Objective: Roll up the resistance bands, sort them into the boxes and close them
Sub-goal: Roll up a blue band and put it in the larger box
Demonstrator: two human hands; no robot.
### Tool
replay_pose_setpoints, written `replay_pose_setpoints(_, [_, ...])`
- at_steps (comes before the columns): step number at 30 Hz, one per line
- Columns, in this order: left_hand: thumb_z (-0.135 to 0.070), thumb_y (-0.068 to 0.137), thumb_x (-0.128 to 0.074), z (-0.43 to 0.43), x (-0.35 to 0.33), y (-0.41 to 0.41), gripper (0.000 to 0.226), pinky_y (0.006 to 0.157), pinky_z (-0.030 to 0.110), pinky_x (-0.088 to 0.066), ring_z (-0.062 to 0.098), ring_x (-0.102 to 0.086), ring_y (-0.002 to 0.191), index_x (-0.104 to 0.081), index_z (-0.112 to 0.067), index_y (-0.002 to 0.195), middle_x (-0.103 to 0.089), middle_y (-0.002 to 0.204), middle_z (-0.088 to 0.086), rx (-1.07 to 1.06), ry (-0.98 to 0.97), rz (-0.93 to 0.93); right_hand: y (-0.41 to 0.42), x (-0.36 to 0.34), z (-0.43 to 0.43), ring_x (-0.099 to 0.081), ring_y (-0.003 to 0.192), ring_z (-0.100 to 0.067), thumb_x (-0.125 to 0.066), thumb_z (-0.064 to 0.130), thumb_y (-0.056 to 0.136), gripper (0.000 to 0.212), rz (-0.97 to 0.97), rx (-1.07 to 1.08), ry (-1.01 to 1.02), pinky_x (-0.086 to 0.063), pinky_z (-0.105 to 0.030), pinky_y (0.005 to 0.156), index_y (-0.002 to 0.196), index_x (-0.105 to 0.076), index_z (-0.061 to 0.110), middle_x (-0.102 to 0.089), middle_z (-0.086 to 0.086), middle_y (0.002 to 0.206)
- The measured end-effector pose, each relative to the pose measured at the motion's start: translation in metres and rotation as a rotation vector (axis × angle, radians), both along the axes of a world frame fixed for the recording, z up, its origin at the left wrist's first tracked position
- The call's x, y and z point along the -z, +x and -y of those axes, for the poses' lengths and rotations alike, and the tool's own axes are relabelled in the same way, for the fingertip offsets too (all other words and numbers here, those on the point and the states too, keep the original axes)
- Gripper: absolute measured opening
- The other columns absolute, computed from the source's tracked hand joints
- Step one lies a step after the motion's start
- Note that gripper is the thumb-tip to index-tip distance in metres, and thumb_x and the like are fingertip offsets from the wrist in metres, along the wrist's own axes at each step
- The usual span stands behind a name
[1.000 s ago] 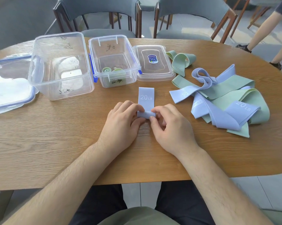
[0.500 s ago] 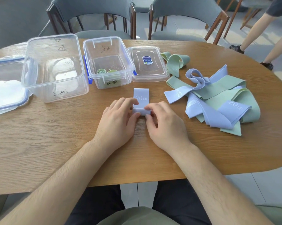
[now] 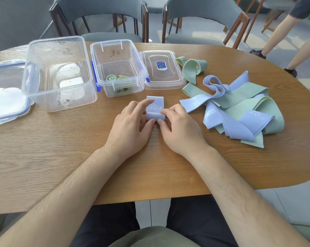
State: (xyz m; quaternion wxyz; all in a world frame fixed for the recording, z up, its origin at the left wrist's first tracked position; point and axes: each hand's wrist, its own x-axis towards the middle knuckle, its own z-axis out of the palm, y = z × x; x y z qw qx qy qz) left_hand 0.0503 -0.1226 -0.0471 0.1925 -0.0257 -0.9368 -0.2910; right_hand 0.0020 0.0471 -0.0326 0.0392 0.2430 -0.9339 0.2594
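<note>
Head cam, L hand (image 3: 131, 126) & R hand (image 3: 180, 126) pinch blue band (image 3: 155, 111), tail pointing away

My lavender band (image 3: 155, 108) with white 20 LB print, pale green and lavender bands (image 3: 239, 102), clear boxes (image 3: 59, 102), blue clasps (image 3: 97, 84), wood-grain counter (image 3: 43, 157).
</note>
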Motion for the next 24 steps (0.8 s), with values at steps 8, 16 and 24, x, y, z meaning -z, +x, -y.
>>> replay_pose_setpoints(8, [-0.033,0.093,-0.062,-0.002,0.005,-0.005,0.026,0.082,0.047,-0.053,0.024,-0.057,0.097,-0.065,-0.021,0.116,-0.056,0.102,-0.003,-0.059,-0.035,-0.027,-0.006,0.003,-0.003,-0.048,0.075,-0.004,-0.059,0.037,0.097,0.024,-0.008,0.036,-0.075,-0.054,-0.038,0.069,0.118,-0.059,0.027,-0.055,0.013,0.104])
replay_pose_setpoints(16, [-0.028,0.086,-0.066,-0.003,0.003,-0.014,0.040,0.085,0.044,-0.054,0.028,-0.055,0.108,-0.061,-0.019,0.125,-0.053,0.124,0.003,-0.057,-0.082,-0.055,-0.017,0.002,-0.002,-0.053,0.083,-0.009,-0.054,0.037,0.100,0.031,0.020,0.011,-0.008,-0.054,-0.039,0.075,0.128,-0.062,0.027,-0.053,0.011,0.114])
replay_pose_setpoints(24, [-0.033,0.095,-0.049,0.000,0.006,-0.027,0.034,0.078,0.048,-0.055,0.029,-0.058,0.101,-0.067,-0.014,0.117,-0.060,0.112,0.002,-0.079,-0.136,-0.096,-0.019,-0.004,0.004,-0.059,0.099,-0.019,-0.056,0.030,0.097,0.031,0.037,0.017,-0.029,-0.052,-0.040,0.077,0.127,-0.049,0.028,-0.056,0.005,0.113])
